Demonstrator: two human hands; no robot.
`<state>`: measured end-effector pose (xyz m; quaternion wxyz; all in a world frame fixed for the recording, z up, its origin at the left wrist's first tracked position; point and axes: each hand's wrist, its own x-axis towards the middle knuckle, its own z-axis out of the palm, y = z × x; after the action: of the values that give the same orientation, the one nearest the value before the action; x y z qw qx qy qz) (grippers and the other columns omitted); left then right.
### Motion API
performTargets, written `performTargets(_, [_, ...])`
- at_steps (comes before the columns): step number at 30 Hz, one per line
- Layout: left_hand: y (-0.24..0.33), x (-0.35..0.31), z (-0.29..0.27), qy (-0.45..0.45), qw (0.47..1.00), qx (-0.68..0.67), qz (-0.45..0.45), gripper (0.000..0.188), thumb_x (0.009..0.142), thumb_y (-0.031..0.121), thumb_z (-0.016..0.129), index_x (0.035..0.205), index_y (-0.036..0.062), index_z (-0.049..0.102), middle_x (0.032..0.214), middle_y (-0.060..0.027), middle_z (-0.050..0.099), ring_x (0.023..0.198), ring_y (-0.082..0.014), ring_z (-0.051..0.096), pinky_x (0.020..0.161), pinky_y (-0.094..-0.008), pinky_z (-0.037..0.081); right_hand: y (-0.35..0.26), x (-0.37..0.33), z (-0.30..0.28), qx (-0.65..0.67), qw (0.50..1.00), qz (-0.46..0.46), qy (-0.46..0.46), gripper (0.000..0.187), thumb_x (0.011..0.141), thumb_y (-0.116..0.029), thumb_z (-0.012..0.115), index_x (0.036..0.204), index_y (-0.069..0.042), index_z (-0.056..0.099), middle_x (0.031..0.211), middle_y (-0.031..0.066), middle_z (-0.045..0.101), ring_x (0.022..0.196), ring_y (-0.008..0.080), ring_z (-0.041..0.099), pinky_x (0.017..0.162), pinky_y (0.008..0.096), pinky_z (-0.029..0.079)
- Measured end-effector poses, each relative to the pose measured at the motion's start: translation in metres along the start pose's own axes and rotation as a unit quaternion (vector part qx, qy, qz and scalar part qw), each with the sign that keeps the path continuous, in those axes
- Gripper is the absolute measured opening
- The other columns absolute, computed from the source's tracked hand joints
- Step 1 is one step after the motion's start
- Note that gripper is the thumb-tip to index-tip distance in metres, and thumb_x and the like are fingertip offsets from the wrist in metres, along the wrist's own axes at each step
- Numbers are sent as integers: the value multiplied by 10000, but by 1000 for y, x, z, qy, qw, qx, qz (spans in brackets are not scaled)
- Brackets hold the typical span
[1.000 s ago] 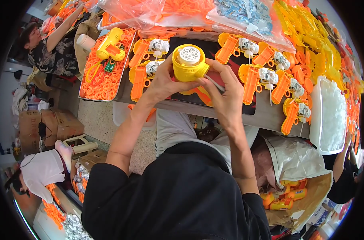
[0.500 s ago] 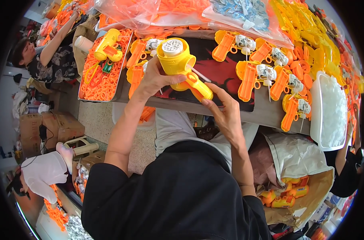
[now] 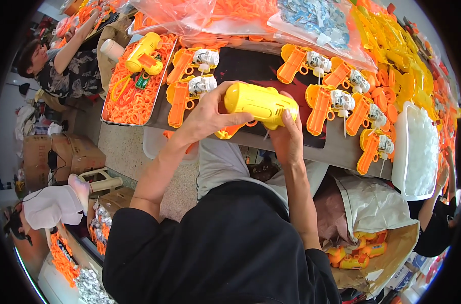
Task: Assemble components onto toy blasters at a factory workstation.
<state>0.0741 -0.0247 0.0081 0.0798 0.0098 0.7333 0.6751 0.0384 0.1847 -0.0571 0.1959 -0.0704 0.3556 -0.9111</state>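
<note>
Both hands hold a yellow plastic toy gun (image 3: pixel 256 104) in front of my chest, at the table's near edge. Its rounded barrel lies level, with vent slots facing me. My left hand (image 3: pixel 210 114) wraps one end of the barrel, thumb along its lower side. Fingers and thumb of my right hand (image 3: pixel 290 133) close on the other end. An orange trigger part (image 3: pixel 229 131) shows below my left hand; the handle is mostly hidden. Half-assembled gun shells (image 3: pixel 190 87) with orange handles and white motor units lie on both sides of the dark mat (image 3: pixel 245 63).
A tray (image 3: pixel 124 123) of orange rings, topped by another yellow toy gun (image 3: pixel 145 53), stands left. To the right are a white tub (image 3: pixel 400 147) and yellow parts (image 3: pixel 398 45). A sack (image 3: pixel 375 202) with finished-looking guns sits lower right. Co-workers sit left and right.
The toy gun has been turned from muzzle-up to lying sideways, its slotted side now towards me. My right hand has shifted from the handle to the barrel's end.
</note>
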Motion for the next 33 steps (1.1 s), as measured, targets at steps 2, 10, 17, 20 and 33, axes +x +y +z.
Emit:
performTargets(2, [0, 1, 2, 30, 997, 48, 45, 724, 802, 258, 871, 1362, -7, 496, 1158, -96, 660, 1064, -158, 632, 949, -319, 515, 0, 0, -5, 1, 1000, 19, 1, 649, 965, -224, 627, 1513, -38, 333, 1494, 162, 441, 1395, 268, 432, 1152, 474, 343])
performTargets(10, [31, 19, 20, 31, 876, 454, 161, 661, 747, 451, 828, 1211, 70, 551, 970, -164, 701, 892, -363, 694, 737, -437, 556, -43, 13, 27, -493, 854, -96, -132, 777, 857, -289, 780, 1490, -12, 426, 1417, 157, 547, 1309, 236, 518, 1106, 375, 388])
performTargets(17, [32, 30, 22, 22, 887, 437, 149, 622, 771, 362, 831, 1198, 39, 516, 985, -164, 689, 891, -343, 702, 768, -416, 562, -41, 22, 13, -495, 856, -110, -103, 830, 822, -253, 822, 1503, -40, 399, 1414, 162, 532, 1279, 245, 528, 1084, 367, 410])
performTargets(20, [26, 21, 4, -1, 986, 147, 80, 654, 761, 289, 849, 1250, 41, 493, 1098, -130, 673, 986, -285, 691, 859, -363, 548, -42, 11, 2, -452, 883, -106, -67, 938, 761, -172, 861, 1533, -44, 344, 1461, 151, 465, 1366, 266, 443, 1121, 380, 377])
performTargets(33, [44, 20, -7, 7, 980, 139, 144, 681, 724, 120, 909, 1309, 52, 567, 1185, -32, 685, 1073, -125, 644, 943, -316, 532, -71, -5, 29, -440, 863, -244, -47, 816, 866, -291, 741, 1525, -19, 344, 1537, 162, 392, 1345, 278, 485, 1117, 420, 399])
